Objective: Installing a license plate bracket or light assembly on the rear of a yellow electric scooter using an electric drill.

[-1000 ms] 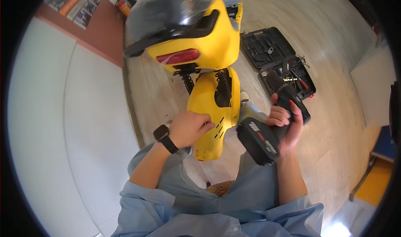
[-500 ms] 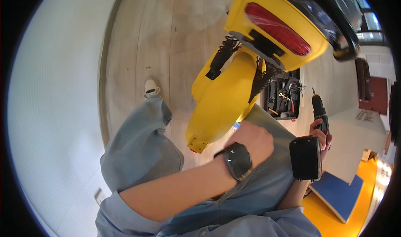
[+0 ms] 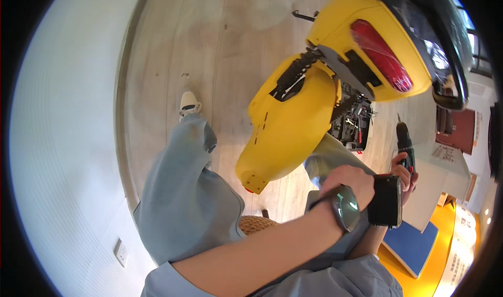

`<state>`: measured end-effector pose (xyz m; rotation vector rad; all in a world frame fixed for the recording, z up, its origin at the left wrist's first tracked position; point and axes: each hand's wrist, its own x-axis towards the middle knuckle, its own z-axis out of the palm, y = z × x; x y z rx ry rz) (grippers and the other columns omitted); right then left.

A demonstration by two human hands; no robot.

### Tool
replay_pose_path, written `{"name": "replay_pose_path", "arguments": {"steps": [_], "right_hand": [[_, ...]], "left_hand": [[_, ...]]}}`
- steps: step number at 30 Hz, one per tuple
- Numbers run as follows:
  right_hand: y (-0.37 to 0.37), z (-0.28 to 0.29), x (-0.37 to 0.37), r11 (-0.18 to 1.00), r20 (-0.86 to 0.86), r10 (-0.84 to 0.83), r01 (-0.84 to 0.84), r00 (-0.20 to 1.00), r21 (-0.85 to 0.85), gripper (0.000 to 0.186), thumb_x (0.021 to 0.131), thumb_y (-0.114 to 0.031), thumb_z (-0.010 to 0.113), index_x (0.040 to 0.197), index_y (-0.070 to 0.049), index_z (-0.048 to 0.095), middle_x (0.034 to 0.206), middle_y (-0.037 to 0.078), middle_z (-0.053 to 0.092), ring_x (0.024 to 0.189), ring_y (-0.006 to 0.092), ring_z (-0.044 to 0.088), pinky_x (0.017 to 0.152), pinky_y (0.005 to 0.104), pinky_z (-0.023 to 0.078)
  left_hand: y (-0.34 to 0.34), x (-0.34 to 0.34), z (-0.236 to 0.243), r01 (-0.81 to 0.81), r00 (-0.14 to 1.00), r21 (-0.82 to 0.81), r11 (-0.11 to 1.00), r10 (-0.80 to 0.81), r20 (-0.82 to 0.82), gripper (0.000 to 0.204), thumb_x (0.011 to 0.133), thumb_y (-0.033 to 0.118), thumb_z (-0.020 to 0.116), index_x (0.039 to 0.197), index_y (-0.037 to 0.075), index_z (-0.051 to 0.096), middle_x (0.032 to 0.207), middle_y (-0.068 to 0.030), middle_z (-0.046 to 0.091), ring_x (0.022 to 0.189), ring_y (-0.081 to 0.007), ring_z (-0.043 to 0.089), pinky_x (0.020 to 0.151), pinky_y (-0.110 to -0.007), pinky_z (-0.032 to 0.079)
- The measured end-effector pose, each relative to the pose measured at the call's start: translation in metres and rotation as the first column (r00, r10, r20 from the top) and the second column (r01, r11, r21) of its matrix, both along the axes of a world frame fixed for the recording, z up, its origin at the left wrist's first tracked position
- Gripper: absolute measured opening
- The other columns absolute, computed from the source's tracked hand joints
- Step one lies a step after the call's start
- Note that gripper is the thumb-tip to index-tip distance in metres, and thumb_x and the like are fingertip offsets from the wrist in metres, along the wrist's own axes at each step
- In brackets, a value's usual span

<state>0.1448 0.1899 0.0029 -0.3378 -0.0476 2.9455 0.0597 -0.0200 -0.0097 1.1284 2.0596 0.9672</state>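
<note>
My right hand (image 3: 403, 174) grips a black cordless drill (image 3: 404, 142), its bit pointing up in the picture and its bulky battery (image 3: 384, 197) nearest me. My left hand (image 3: 352, 184), wearing a dark watch, is curled beside the battery's left side; its fingertips are hidden, so what it holds cannot be seen. Beyond both hands is a yellow scooter-like machine: a rounded lower shell (image 3: 283, 134) with slots, two black coil springs, and an upper part (image 3: 387, 61) with a red tail light and black rail. An open toolbox (image 3: 354, 124) lies on the floor behind it, partly hidden.
A white wall (image 3: 63, 129) with a socket (image 3: 121, 252) runs along my left. At right are a pale cabinet (image 3: 445, 171) and a yellow table (image 3: 437, 260) with a blue board (image 3: 411, 244). A woven stool (image 3: 257, 223) is under me; my shoe (image 3: 189, 103) rests on the floor.
My left hand has left the yellow shell and moved right to the drill's battery. The drill has swung to point away from me, and the view has turned, shifting the machine rightward.
</note>
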Motion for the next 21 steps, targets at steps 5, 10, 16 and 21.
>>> {"name": "replay_pose_path", "arguments": {"steps": [5, 10, 16, 21], "right_hand": [[-0.002, 0.005, -0.004, 0.995, -0.047, 0.001, -0.006, 0.999, -0.103, 0.053, 0.090, -0.012, 0.060, 0.132, 0.004, 0.033, 0.070, -0.001, 0.041, 0.058, 0.0085, 0.044, 0.059, 0.0261, 0.044], [0.014, 0.002, 0.001, 0.986, -0.140, 0.018, -0.041, 0.990, -0.164, 0.049, 0.090, -0.014, 0.058, 0.129, 0.006, 0.036, 0.069, -0.002, 0.040, 0.058, 0.0083, 0.043, 0.061, 0.0262, 0.044], [0.055, -0.011, 0.020, 0.994, -0.295, 0.049, -0.076, 0.954, -0.081, 0.042, 0.090, -0.020, 0.058, 0.122, 0.005, 0.046, 0.067, -0.004, 0.041, 0.055, 0.0064, 0.041, 0.057, 0.0244, 0.041], [0.048, -0.029, 0.023, 0.978, -0.257, -0.094, 0.040, 0.962, -0.206, 0.038, 0.085, -0.026, 0.060, 0.112, -0.001, 0.052, 0.062, -0.005, 0.040, 0.051, 0.0060, 0.039, 0.054, 0.0240, 0.040]], "left_hand": [[0.004, 0.007, -0.013, 0.034, 0.953, 0.011, 0.999, -0.029, -0.302, 0.017, 0.082, 0.012, 0.057, 0.087, 0.002, 0.070, 0.087, -0.0132, 0.069, 0.085, -0.0286, 0.069, 0.069, -0.038, 0.056], [0.014, 0.001, -0.030, 0.226, 0.882, 0.044, 0.973, -0.186, -0.432, 0.015, 0.083, 0.011, 0.055, 0.086, 0.005, 0.069, 0.085, -0.0185, 0.068, 0.081, -0.0344, 0.068, 0.070, -0.041, 0.056], [0.024, -0.023, -0.059, 0.220, 0.826, -0.297, 0.929, -0.339, -0.451, 0.049, 0.093, 0.048, 0.047, 0.079, 0.008, 0.071, 0.077, -0.0166, 0.067, 0.073, -0.0363, 0.065, 0.066, -0.048, 0.050], [-0.008, -0.007, -0.113, 0.233, 0.756, -0.379, 0.896, -0.412, -0.508, 0.025, 0.090, 0.033, 0.055, 0.091, 0.013, 0.069, 0.086, -0.0121, 0.068, 0.080, -0.0338, 0.065, 0.070, -0.044, 0.051]]}}
